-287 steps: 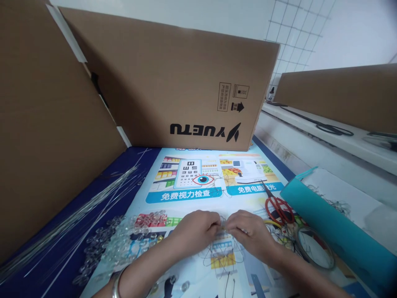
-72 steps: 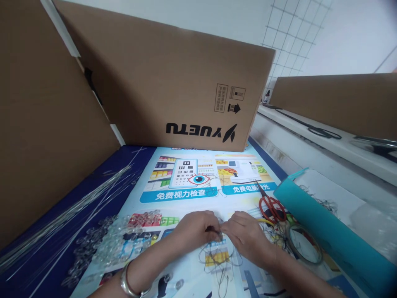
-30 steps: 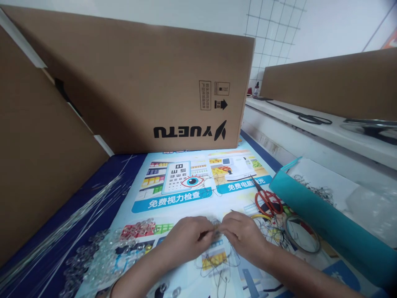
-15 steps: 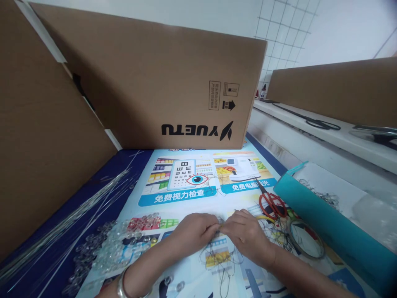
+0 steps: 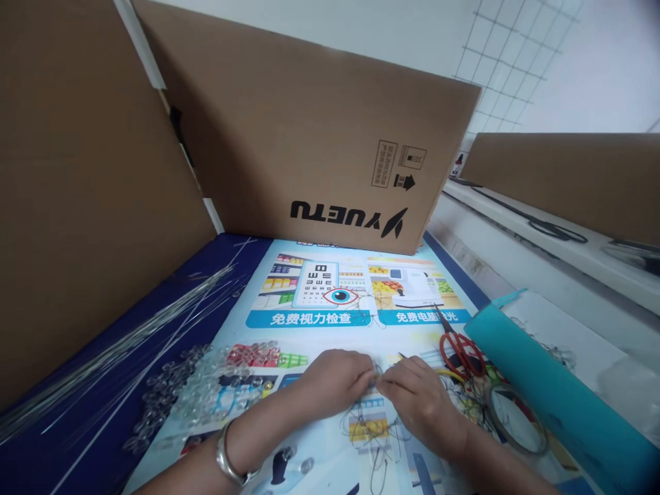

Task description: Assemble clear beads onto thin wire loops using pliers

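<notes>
The left hand (image 5: 337, 381) and the right hand (image 5: 415, 399) meet fingertip to fingertip low over the bench (image 5: 103, 405), and the grip of each is pinched together on one small clear piece (image 5: 378, 372) caught between them; what exactly the piece is, the view is too small to tell. Thin dark wire (image 5: 371, 433) trails in loose loops just under the grip, toward the person. A metal bangle (image 5: 227, 459) sits on the left wrist.

Under the grip lies a printed poster (image 5: 309, 302); beyond it an eye chart picture and blue banners carry the writing "免费视力检查" and, partly covered, "免费电脑…光". Farther behind stands a cardboard box (image 5: 309, 137) printed "YUETU" upside down, with small handling marks and an arrow near its right edge.

Left of the grip a heap of clear beads (image 5: 206, 385) spreads over the poster's edge, and farther left a bundle of thin clear rods (image 5: 128, 337) lies on the dark blue cover. Right of the grip lie red-handled scissors (image 5: 461, 347), a roll of clear tape (image 5: 515, 426) just nearer the person, and a teal roll (image 5: 546, 399) beyond both.
</notes>
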Demonstrator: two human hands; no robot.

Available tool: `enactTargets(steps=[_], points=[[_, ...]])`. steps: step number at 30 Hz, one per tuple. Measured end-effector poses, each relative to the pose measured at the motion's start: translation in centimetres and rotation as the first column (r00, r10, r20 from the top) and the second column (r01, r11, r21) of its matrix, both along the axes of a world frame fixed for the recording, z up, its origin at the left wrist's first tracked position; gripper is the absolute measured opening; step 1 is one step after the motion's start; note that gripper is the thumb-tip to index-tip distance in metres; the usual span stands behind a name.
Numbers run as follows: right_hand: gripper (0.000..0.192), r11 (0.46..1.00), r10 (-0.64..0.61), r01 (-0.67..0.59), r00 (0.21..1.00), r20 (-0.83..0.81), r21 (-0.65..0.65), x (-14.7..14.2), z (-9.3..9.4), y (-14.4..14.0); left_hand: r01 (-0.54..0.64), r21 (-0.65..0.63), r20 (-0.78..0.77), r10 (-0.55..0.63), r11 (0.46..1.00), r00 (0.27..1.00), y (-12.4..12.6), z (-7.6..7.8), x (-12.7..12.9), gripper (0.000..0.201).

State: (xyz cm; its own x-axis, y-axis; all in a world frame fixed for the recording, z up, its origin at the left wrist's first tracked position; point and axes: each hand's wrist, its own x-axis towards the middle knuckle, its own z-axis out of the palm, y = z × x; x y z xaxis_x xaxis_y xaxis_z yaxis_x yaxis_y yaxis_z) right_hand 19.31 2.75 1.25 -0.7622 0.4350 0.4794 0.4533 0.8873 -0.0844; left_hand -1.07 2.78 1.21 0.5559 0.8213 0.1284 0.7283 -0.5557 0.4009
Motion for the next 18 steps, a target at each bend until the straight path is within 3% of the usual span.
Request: enactTargets(steps=[5, 13, 18], points=[[0.013, 0.996, -0.061, 0.057, 0.996, -0.061, -0.066, -0.06, -0.68, 0.31, -0.014, 0.017, 0.008, 0.013, 1.0, 1.0, 0.08, 0.22, 0.02, 0.026], [0.015, 0.982, -0.066, 0.041, 0.989, -0.131, -0.185, -0.2, -0.61, 0.71, -0.028, 0.028, -0.003, 0.028, 0.999, 1.0, 0.1, 0.38, 0.06, 0.028], [0.016, 0.974, -0.078, 0.053, 0.992, -0.103, -0.221, -0.11, -0.71, 0.69, -0.041, 0.045, -0.017, 0.042, 0.998, 0.999, 0.2, 0.0, 0.09, 0.027]])
